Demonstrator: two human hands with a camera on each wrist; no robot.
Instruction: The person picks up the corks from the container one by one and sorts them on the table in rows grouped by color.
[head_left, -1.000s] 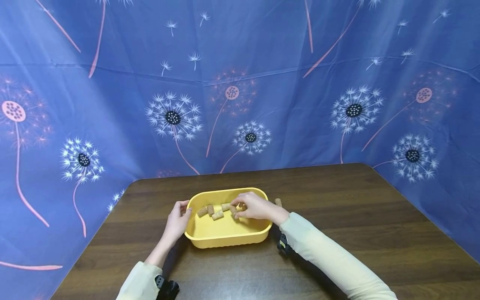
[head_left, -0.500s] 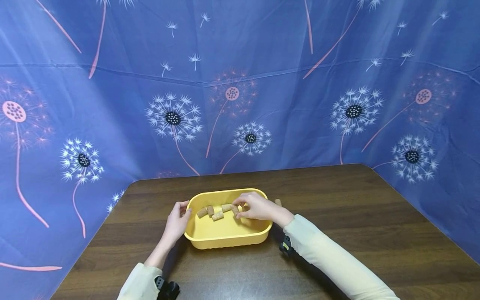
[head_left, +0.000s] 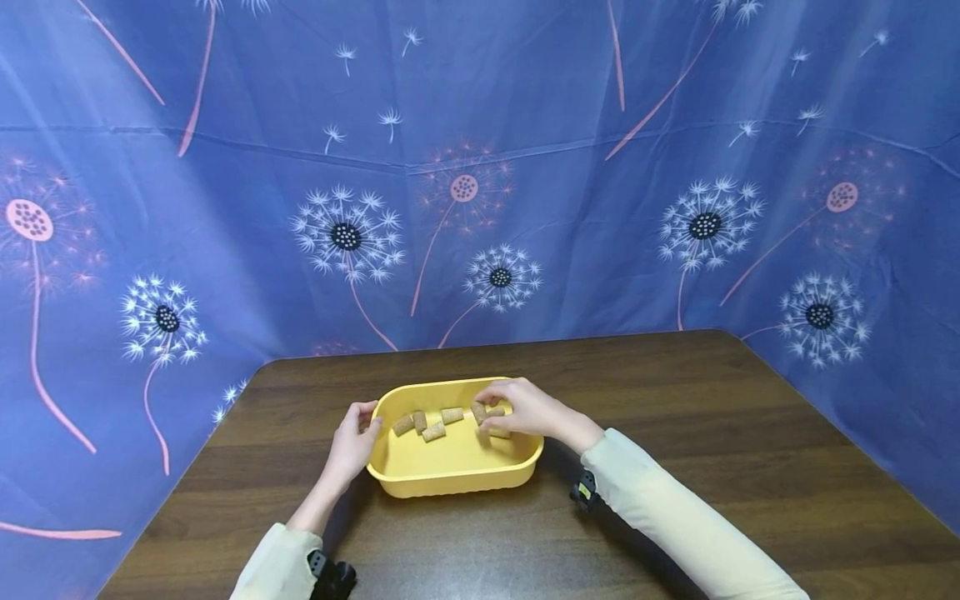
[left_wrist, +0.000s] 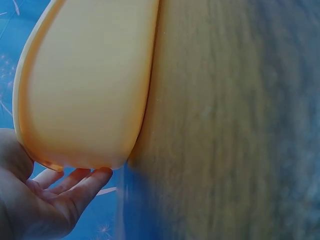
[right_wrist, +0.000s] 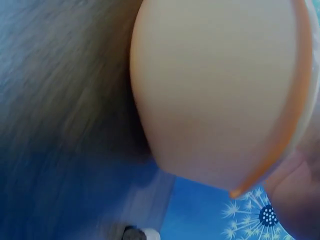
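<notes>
A yellow tub (head_left: 453,485) stands on the table with several corks inside, one of them a cork (head_left: 434,432) lying near the middle. My left hand (head_left: 351,440) holds the tub's left end, its thumb at the rim. In the left wrist view, the fingers (left_wrist: 87,187) touch the outside of the tub wall. Reaching over the right end, my right hand (head_left: 525,410) pinches a cork (head_left: 479,412) between thumb and fingers inside the tub. Another cork (head_left: 498,433) lies under that hand, partly hidden. In the right wrist view, the tub wall hides the fingertips.
The brown wooden table (head_left: 637,400) extends around the tub. Behind it hangs a blue curtain (head_left: 570,275) with dandelion prints. A small dark and white object (right_wrist: 140,233) shows at the bottom of the right wrist view, too blurred to name.
My right hand has moved a little to the right with the pinched cork, away from the corks on the left. The cork beyond the tub's right end is now out of sight. The left hand stays.
</notes>
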